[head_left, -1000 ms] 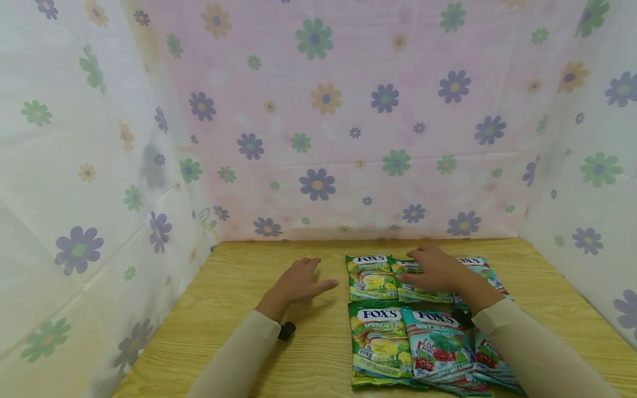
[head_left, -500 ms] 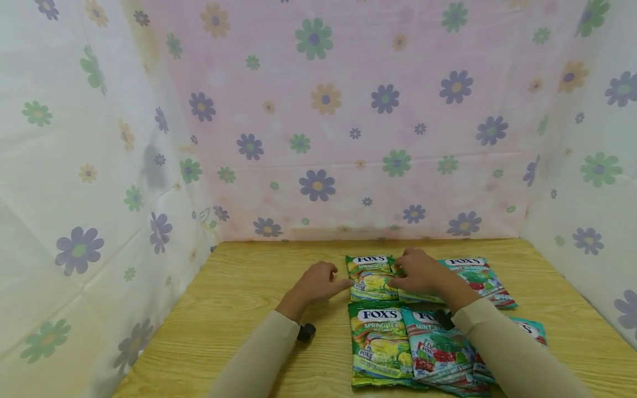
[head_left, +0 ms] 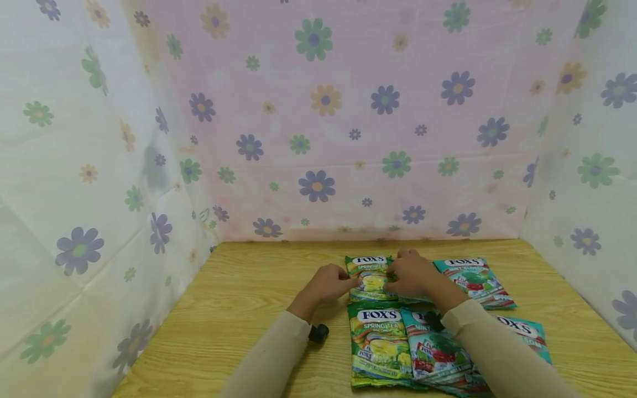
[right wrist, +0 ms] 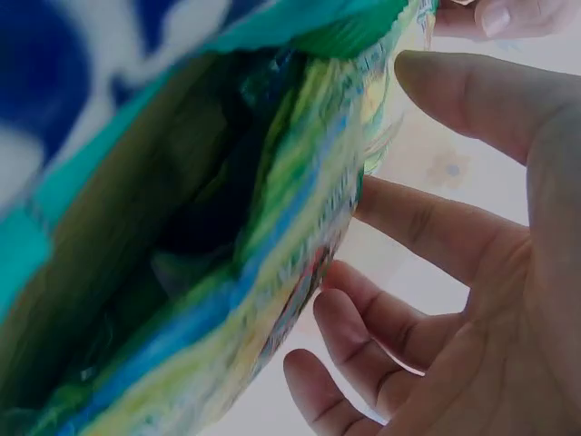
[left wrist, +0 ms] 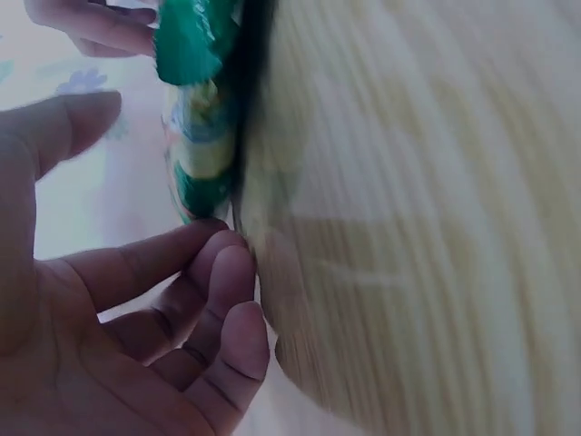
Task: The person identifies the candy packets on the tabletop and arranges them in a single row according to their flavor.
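My left hand [head_left: 325, 284] is at the left edge of the back-left green Spring Tea candy bag [head_left: 370, 276]. In the left wrist view its fingertips lie against the table at the end of that bag, the thumb apart from it. My right hand [head_left: 413, 275] is over the second Spring Tea bag [head_left: 413, 299], covering most of it, with its fingertips at the right side of the first bag. The right wrist view shows its fingers [right wrist: 418, 227] loosely bent beside a bag, the thumb raised. Neither hand grips a bag.
A teal Mint Blossom candy bag [head_left: 478, 279] lies at the back right. In the front row are a Spring Tea bag [head_left: 380, 345] and Mint Blossom bags [head_left: 438, 351], partly under the right sleeve [head_left: 497, 348]. Flowered cloth [head_left: 318, 138] walls the wooden table [head_left: 249, 276].
My left hand has moved right, up to the back-left bag's edge. The right hand has shifted left across the second Spring Tea bag, uncovering the Mint Blossom bag at the back right.
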### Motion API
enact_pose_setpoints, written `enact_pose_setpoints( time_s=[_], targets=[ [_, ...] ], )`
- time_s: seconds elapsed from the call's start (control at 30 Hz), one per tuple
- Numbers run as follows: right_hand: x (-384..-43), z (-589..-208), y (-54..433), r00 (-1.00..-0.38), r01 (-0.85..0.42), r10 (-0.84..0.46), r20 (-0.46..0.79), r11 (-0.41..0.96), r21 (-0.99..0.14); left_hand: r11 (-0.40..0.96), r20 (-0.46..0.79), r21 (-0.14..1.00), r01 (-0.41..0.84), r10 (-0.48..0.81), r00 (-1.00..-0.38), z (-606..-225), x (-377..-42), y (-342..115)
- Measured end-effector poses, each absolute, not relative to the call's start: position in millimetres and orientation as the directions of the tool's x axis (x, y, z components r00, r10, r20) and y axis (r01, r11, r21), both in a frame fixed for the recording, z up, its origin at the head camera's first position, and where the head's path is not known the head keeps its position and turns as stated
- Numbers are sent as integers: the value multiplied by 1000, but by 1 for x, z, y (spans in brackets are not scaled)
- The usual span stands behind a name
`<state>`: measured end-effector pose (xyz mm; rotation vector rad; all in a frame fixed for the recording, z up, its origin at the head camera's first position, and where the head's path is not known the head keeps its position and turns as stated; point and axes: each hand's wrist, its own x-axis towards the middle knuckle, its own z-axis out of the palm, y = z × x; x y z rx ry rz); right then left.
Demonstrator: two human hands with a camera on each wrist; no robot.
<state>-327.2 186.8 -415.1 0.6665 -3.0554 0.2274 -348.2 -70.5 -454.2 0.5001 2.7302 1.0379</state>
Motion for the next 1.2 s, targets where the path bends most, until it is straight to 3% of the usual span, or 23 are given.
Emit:
enact_pose_setpoints(
  time_s=[0.2, 0.77, 0.87, 1.2],
  targets=[
    [-329, -421, 181, -913, -408, -406, 49, 911, -64, 681, -94, 714, 163, 325, -941, -451, -346, -70],
    [-332, -422, 156, -907, -420, -419, 41, 908, -9, 631, -95, 773, 70, 223, -970, -451, -344, -80],
    [-333, -421, 151, -903, -429, -428, 13, 903, -34, 623, -94, 780, 65, 219, -971, -451, -344, -83],
    [-330, -410, 137, -892, -405, -442, -93, 874, -268, 623, -78, 779, 71, 209, -975, -450, -345, -92]
  ],
)
